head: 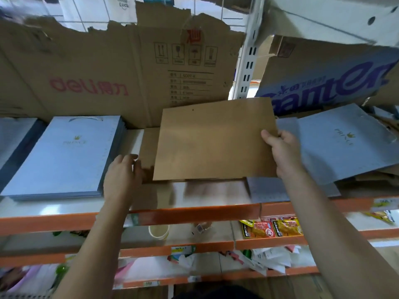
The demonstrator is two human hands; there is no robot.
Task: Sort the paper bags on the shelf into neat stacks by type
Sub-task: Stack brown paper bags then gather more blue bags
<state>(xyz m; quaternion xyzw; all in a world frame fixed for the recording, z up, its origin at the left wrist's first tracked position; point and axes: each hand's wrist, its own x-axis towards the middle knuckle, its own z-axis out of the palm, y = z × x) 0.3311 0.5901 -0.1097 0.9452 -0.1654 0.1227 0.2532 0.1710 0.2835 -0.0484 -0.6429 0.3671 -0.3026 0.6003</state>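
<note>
Right hand (281,154) pinches the right edge of a flat brown paper bag (213,140), thumb on top, holding it just above another brown bag (148,147) on the shelf (64,221). Left hand (123,175) rests at that lower bag's left edge, fingers loosely together; a neat blue bag stack (64,156) lies to the left, loose blue bags (341,145) to the right

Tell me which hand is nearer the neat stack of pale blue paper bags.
Left. The left hand sits just beside the pale blue stack; the right hand is across the brown paper bag, gripping it.

Orange-edged shelving (194,210) before white tiled wall (90,16)
</note>
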